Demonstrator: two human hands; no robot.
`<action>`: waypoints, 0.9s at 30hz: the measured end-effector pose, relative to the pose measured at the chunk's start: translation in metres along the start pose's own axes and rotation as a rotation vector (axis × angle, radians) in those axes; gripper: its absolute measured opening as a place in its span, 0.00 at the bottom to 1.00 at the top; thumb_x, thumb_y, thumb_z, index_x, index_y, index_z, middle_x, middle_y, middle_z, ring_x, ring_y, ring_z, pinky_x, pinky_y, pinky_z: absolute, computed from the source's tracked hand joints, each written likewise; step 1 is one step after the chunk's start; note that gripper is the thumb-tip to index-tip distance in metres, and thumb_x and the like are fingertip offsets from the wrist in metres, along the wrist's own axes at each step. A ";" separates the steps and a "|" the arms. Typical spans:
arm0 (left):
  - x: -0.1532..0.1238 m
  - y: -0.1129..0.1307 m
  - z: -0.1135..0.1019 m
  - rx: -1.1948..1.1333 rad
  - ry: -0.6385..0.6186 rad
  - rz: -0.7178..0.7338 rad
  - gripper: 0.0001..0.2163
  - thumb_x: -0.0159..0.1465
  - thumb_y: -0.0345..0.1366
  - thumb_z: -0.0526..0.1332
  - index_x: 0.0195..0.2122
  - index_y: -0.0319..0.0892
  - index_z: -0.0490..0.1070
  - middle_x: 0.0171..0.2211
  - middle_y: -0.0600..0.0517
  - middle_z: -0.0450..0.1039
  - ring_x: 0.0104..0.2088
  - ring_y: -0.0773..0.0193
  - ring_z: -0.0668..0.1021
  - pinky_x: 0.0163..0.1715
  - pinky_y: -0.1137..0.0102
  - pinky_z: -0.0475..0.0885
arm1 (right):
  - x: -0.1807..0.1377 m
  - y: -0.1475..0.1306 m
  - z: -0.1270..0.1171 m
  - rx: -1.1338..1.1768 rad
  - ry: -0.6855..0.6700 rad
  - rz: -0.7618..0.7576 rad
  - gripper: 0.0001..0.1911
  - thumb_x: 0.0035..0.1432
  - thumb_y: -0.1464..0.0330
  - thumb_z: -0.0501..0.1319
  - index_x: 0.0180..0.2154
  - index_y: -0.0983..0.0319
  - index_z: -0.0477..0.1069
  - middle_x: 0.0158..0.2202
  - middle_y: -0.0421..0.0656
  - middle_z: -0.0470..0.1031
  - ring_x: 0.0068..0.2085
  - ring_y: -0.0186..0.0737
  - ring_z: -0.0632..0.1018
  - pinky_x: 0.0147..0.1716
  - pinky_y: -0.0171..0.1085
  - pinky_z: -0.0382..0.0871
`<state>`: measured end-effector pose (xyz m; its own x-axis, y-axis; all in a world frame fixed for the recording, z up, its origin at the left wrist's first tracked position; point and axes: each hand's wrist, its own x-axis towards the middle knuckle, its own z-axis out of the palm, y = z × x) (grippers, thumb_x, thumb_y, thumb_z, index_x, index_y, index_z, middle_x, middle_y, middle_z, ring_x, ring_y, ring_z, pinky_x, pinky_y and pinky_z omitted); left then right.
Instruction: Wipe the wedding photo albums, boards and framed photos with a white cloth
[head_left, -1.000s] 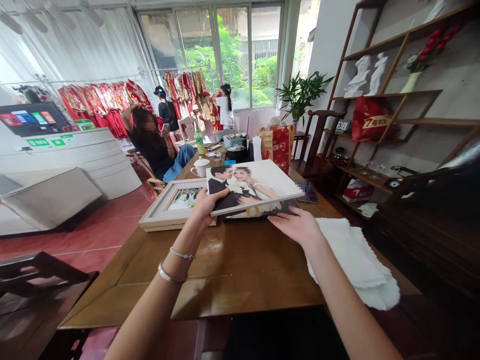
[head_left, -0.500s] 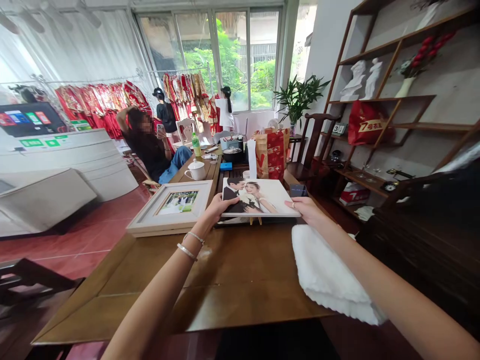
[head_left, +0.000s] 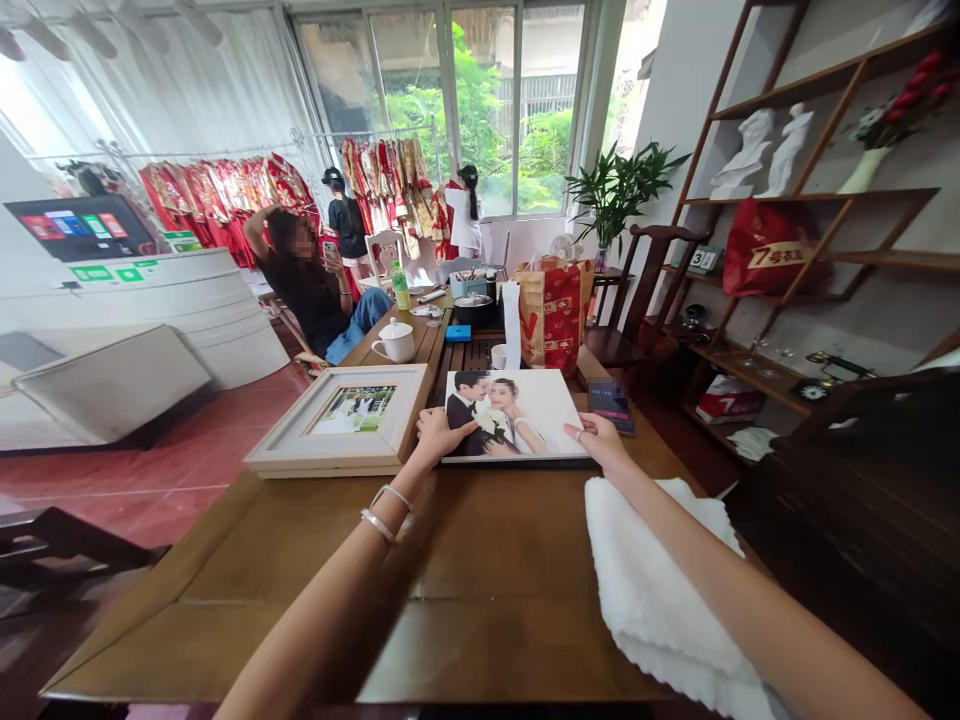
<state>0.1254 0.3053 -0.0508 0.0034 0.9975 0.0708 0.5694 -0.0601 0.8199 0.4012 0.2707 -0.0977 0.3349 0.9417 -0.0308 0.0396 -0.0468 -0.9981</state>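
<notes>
Left hand and right hand gripping the photo panel's near corners, flat mid-table atop another panel (barely visible); framed picture just beside, left; risk of knocking it if slid leftward.

Bright shop room with red floor.
Tall windows show greenery; wooden shelves line the right wall, white counter left.
</notes>
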 end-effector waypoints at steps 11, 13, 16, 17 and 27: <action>-0.007 -0.015 0.011 0.303 0.137 0.017 0.16 0.66 0.39 0.60 0.54 0.40 0.67 0.54 0.45 0.68 0.50 0.55 0.75 0.48 0.54 0.72 | 0.003 0.025 -0.001 -0.229 0.128 -0.176 0.17 0.64 0.62 0.60 0.52 0.62 0.67 0.52 0.47 0.70 0.47 0.45 0.75 0.45 0.49 0.73; -0.009 -0.018 0.014 0.322 0.152 0.034 0.17 0.65 0.40 0.62 0.53 0.39 0.67 0.55 0.43 0.67 0.53 0.52 0.73 0.51 0.52 0.70 | 0.003 0.028 -0.001 -0.265 0.142 -0.208 0.17 0.64 0.62 0.60 0.52 0.62 0.68 0.52 0.47 0.71 0.47 0.45 0.75 0.45 0.49 0.73; -0.013 -0.020 0.017 0.332 0.174 0.047 0.21 0.60 0.43 0.63 0.51 0.37 0.68 0.55 0.38 0.63 0.57 0.43 0.69 0.54 0.53 0.67 | 0.002 0.031 -0.001 -0.317 0.141 -0.254 0.16 0.64 0.62 0.60 0.51 0.62 0.68 0.52 0.47 0.71 0.47 0.45 0.75 0.45 0.49 0.73; -0.015 -0.020 0.018 0.333 0.181 0.046 0.21 0.60 0.44 0.62 0.51 0.37 0.68 0.54 0.37 0.62 0.58 0.41 0.68 0.54 0.53 0.66 | 0.001 0.031 -0.002 -0.333 0.140 -0.269 0.16 0.64 0.62 0.60 0.51 0.62 0.68 0.52 0.47 0.71 0.47 0.45 0.75 0.45 0.49 0.72; -0.032 -0.009 0.026 0.401 0.201 0.062 0.24 0.65 0.42 0.55 0.58 0.31 0.59 0.58 0.30 0.61 0.59 0.39 0.68 0.58 0.50 0.60 | -0.004 0.022 -0.005 -0.398 0.147 -0.366 0.32 0.50 0.48 0.58 0.47 0.66 0.73 0.40 0.48 0.66 0.38 0.47 0.71 0.46 0.50 0.66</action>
<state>0.1419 0.2744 -0.0753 -0.0893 0.9631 0.2540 0.8465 -0.0610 0.5288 0.4051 0.2638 -0.1190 0.3593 0.8650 0.3502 0.5207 0.1256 -0.8444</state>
